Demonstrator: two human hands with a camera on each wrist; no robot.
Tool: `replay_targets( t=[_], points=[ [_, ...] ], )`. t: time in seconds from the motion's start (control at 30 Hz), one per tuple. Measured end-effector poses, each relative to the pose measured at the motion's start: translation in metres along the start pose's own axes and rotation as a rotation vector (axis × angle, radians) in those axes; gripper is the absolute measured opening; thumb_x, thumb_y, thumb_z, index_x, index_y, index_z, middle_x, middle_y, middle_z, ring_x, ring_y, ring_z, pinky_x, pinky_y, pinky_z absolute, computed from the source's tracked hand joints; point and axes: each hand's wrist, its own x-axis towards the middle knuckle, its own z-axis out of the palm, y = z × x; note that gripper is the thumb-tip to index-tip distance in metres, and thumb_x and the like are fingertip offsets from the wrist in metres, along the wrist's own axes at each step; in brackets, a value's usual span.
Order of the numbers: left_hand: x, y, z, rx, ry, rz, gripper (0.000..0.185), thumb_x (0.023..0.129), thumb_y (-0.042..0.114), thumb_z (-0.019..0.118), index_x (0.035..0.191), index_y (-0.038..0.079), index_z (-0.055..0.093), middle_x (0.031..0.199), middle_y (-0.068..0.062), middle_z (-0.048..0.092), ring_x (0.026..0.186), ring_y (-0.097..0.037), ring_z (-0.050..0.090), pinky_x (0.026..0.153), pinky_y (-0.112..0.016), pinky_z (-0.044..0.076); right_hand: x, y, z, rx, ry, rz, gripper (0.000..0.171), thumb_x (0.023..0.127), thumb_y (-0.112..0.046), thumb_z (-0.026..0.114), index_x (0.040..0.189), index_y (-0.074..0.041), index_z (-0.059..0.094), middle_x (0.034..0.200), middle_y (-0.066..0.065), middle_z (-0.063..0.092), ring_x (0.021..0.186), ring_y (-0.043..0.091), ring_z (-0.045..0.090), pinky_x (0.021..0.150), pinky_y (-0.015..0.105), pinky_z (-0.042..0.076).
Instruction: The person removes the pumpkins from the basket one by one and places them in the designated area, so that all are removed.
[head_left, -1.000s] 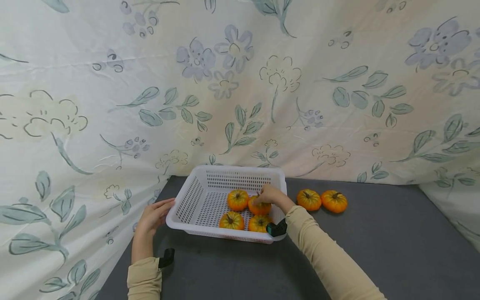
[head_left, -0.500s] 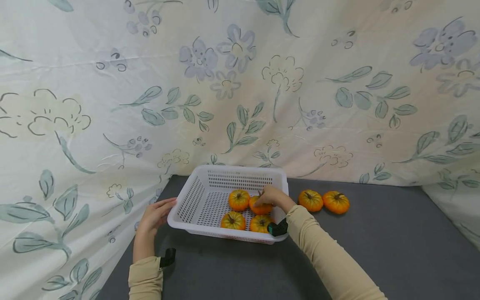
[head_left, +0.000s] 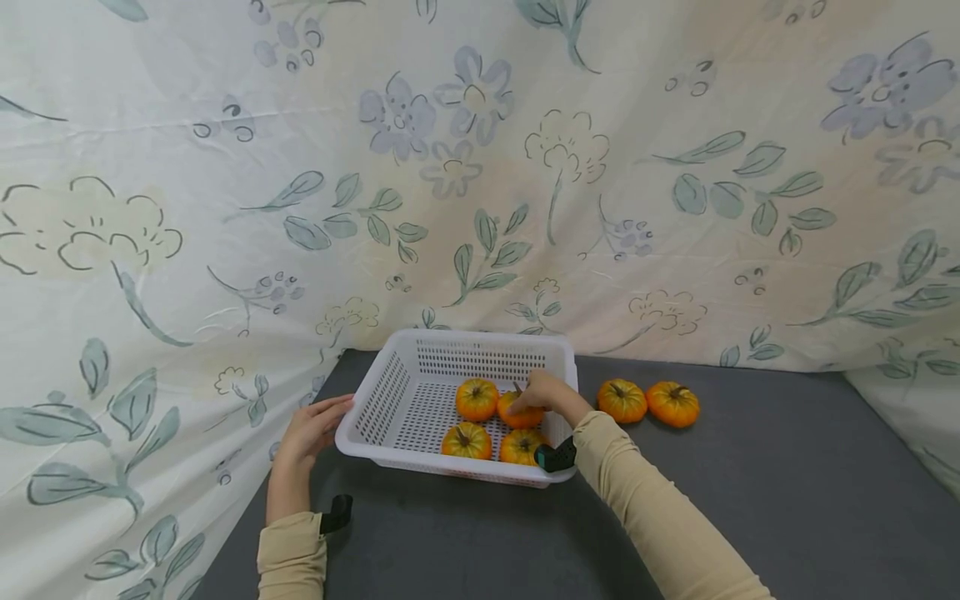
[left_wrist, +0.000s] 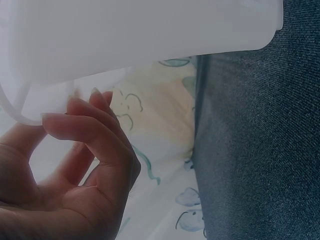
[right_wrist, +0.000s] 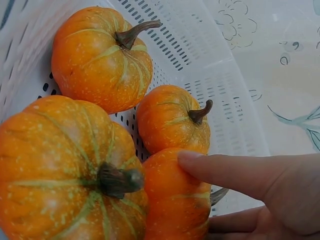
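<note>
Pumpkin in hand: small orange pumpkin [head_left: 519, 411] sits on the basket floor at the right rear, just beside three other pumpkins [head_left: 476, 399] in the same basket, touching or nearly touching its neighbours.
Change: over the last second I see almost none; the right hand has stayed on this pumpkin and the pumpkin has not shifted, so I judge it set down but not yet let go.
Right grip: my right hand [head_left: 546, 390] is down inside the basket with its fingers [right_wrist: 225, 172] lying across the pumpkin's top. The wrist view shows one finger straight along the skin and the palm close behind; the grip looks narrow and light, more resting than clamping, and I cannot tell whether the thumb is tucked under the fruit.
Left grip: my left hand [head_left: 309, 430] is at the basket's left rim, fingers gently bent with the tips touching the white plastic, holding nothing else.
Basket: white perforated basket [head_left: 375, 400] stands on the grey bench [head_left: 750, 500] near the left back corner.
Outside the basket: two more pumpkins [head_left: 647, 401] lie side by side on the bench just right of the basket.
Backdrop: floral cloth [head_left: 480, 167] hangs behind and to both sides.
</note>
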Motion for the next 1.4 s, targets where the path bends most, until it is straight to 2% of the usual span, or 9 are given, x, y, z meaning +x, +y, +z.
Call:
replay_targets(
  t=[0.23, 0.3, 0.37, 0.4, 0.5, 0.57, 0.77, 0.97, 1.4],
  points=[
    [0.0, 0.0, 0.0, 0.003, 0.012, 0.002, 0.065, 0.086, 0.038, 0.074, 0.137, 0.003, 0.055, 0.098, 0.012, 0.068, 0.084, -0.004, 0.066, 0.074, -0.026, 0.054, 0.002, 0.0, 0.0, -0.045, 0.003, -0.012, 0.051, 0.077, -0.023, 0.081, 0.056, -0.016, 0.035, 0.052, -0.005, 0.022, 0.047, 0.009, 0.022, 0.048, 0.024, 0.025],
    [0.0, 0.0, 0.0, 0.004, 0.012, 0.002, 0.065, 0.086, 0.038, 0.074, 0.137, 0.003, 0.055, 0.099, 0.011, 0.068, 0.084, -0.004, 0.066, 0.074, -0.026, 0.054, 0.001, 0.0, 0.0, -0.037, 0.011, -0.019, 0.044, 0.078, -0.022, 0.08, 0.06, -0.013, 0.041, 0.056, -0.003, 0.03, 0.051, 0.011, 0.028, 0.051, 0.025, 0.029],
    [0.0, -0.001, 0.0, 0.001, 0.01, 0.0, 0.065, 0.086, 0.038, 0.074, 0.137, 0.003, 0.055, 0.1, 0.011, 0.068, 0.085, -0.005, 0.065, 0.074, -0.026, 0.054, -0.002, 0.0, 0.0, -0.029, 0.031, -0.022, 0.03, 0.078, -0.021, 0.08, 0.073, -0.005, 0.055, 0.067, 0.004, 0.048, 0.061, 0.016, 0.044, 0.059, 0.029, 0.041],
    [0.0, -0.001, 0.001, 0.0, 0.009, -0.001, 0.065, 0.086, 0.038, 0.074, 0.137, 0.003, 0.054, 0.1, 0.011, 0.068, 0.085, -0.005, 0.065, 0.074, -0.026, 0.054, -0.003, -0.001, 0.0, -0.019, 0.044, -0.023, 0.03, 0.078, -0.021, 0.08, 0.084, 0.0, 0.06, 0.078, 0.009, 0.055, 0.07, 0.02, 0.052, 0.067, 0.032, 0.047],
    [0.001, -0.002, 0.0, -0.001, 0.006, -0.001, 0.065, 0.086, 0.038, 0.074, 0.137, 0.003, 0.054, 0.101, 0.01, 0.068, 0.085, -0.005, 0.065, 0.074, -0.026, 0.054, -0.006, -0.003, -0.001, -0.011, 0.058, -0.037, 0.055, 0.08, -0.021, 0.079, 0.12, 0.011, 0.058, 0.118, 0.023, 0.058, 0.107, 0.034, 0.059, 0.093, 0.044, 0.05],
    [0.001, -0.002, 0.0, -0.004, 0.007, 0.0, 0.065, 0.086, 0.037, 0.074, 0.137, 0.003, 0.054, 0.101, 0.01, 0.068, 0.085, -0.005, 0.065, 0.073, -0.026, 0.054, -0.007, -0.004, -0.002, -0.02, 0.06, -0.052, 0.064, 0.08, -0.021, 0.079, 0.129, 0.012, 0.054, 0.132, 0.026, 0.053, 0.12, 0.039, 0.055, 0.1, 0.048, 0.047],
    [0.0, -0.002, 0.0, -0.019, 0.005, 0.004, 0.063, 0.087, 0.035, 0.074, 0.137, 0.002, 0.055, 0.098, 0.012, 0.067, 0.085, -0.005, 0.065, 0.073, -0.025, 0.054, -0.011, -0.007, -0.007, -0.006, 0.062, -0.089, 0.063, 0.08, -0.021, 0.079, 0.13, 0.01, 0.055, 0.132, 0.026, 0.056, 0.121, 0.038, 0.056, 0.1, 0.048, 0.047],
    [0.0, 0.0, 0.0, -0.025, 0.002, 0.004, 0.063, 0.087, 0.035, 0.073, 0.137, 0.002, 0.055, 0.096, 0.013, 0.067, 0.084, -0.004, 0.065, 0.073, -0.025, 0.054, -0.017, -0.013, -0.011, 0.018, 0.064, -0.11, 0.068, 0.082, -0.019, 0.077, 0.137, 0.01, 0.048, 0.139, 0.027, 0.05, 0.128, 0.04, 0.049, 0.104, 0.048, 0.044],
    [0.0, -0.001, 0.0, -0.033, 0.007, 0.009, 0.061, 0.088, 0.033, 0.073, 0.136, 0.001, 0.055, 0.092, 0.014, 0.067, 0.083, -0.004, 0.065, 0.072, -0.026, 0.055, -0.028, -0.018, -0.021, 0.039, 0.124, -0.195, 0.072, 0.083, -0.018, 0.077, 0.141, 0.008, 0.043, 0.144, 0.026, 0.047, 0.131, 0.041, 0.047, 0.106, 0.049, 0.042]
  ],
)
